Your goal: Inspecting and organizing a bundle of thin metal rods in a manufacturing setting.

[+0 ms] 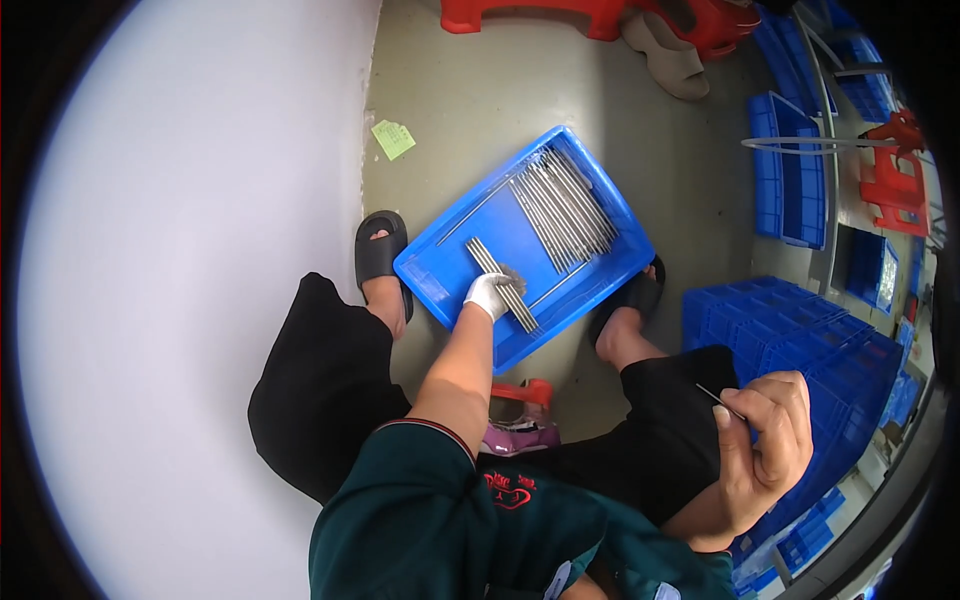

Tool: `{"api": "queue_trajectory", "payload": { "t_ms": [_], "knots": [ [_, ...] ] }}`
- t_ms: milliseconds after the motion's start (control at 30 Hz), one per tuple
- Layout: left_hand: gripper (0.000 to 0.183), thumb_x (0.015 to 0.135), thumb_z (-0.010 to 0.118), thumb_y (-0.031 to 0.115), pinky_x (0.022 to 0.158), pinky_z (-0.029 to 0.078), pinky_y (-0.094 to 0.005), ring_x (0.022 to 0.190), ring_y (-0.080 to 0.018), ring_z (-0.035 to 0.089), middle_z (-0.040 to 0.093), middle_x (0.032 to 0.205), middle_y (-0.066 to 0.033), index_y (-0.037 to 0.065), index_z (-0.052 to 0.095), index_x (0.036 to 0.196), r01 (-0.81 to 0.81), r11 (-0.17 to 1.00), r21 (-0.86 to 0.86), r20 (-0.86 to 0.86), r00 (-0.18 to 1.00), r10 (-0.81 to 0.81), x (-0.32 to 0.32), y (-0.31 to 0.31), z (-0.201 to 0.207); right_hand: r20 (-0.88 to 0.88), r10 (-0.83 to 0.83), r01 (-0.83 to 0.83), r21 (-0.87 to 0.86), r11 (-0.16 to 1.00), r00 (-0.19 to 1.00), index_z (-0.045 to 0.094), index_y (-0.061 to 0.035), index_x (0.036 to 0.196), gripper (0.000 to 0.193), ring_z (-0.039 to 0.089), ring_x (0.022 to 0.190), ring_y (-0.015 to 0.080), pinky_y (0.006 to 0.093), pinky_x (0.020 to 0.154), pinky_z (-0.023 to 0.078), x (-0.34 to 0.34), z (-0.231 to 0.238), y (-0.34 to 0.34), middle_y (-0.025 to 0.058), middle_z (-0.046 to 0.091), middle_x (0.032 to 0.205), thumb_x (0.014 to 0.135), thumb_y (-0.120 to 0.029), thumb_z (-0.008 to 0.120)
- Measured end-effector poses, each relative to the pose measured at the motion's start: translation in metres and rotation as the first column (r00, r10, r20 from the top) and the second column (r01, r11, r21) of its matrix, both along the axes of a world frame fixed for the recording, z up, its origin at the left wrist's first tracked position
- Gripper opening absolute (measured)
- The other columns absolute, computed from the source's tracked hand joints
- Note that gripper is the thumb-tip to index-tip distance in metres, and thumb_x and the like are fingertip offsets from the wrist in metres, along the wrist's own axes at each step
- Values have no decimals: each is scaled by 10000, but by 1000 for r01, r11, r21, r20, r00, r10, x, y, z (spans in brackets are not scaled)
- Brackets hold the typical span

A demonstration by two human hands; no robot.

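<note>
Silvery metal makes up the small bundle of rods (484,257) clamped in the person's white-gloved left hand (488,295), above the near part of a blue tray (455,268). Its long axis slants from upper left to lower right. Beyond it, up and to the right, a row of loose rods (565,215) lies inside the tray at a roughly similar slant; the left hand is much nearer to them. The hands are well apart: the right hand (765,430), raised outside the tray, pinches a thin pin (712,396) between thumb and fingers. Each rod looks straight, slim and shiny; end details are too small to tell.
</note>
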State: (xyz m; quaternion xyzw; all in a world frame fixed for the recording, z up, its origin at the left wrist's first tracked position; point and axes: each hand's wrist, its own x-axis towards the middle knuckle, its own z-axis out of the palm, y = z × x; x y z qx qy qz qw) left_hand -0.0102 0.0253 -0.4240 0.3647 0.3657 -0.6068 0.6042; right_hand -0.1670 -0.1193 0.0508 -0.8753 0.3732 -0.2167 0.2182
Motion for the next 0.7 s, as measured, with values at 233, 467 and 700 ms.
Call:
{"api": "queue_trajectory", "payload": {
  "t_ms": [233, 467, 700],
  "knots": [
    [217, 775, 432, -39, 801, 485, -547, 858, -370, 587, 575, 881, -141, 115, 544, 879, -37, 996, 78, -25, 999, 39, -1, 3, 10, 11, 1, -1, 7, 1000, 1000, 635, -5, 770, 217, 531, 671, 236, 324, 582, 409, 3, 4, 3, 91, 557, 712, 575, 41, 718],
    [246, 922, 478, 66, 1008, 399, -586, 1169, -407, 517, 544, 1261, -195, 83, 504, 1166, -161, 934, -321, -77, 987, 143, 25, -55, 97, 82, 48, -44, -48, 998, 995, 638, -15, 767, 153, 564, 673, 249, 324, 592, 439, -2, 2, -9, 90, 605, 725, 651, 43, 718],
    [515, 865, 626, 94, 1047, 367, -598, 1240, -413, 469, 494, 1350, -164, 117, 456, 1351, -67, 452, -890, 10, 986, 166, 44, -98, 253, 243, -32, 46, -54, 997, 969, 661, -7, 780, 86, 577, 685, 237, 326, 618, 461, -11, -8, -9, 90, 613, 721, 716, 0, 717]
  ]
}}
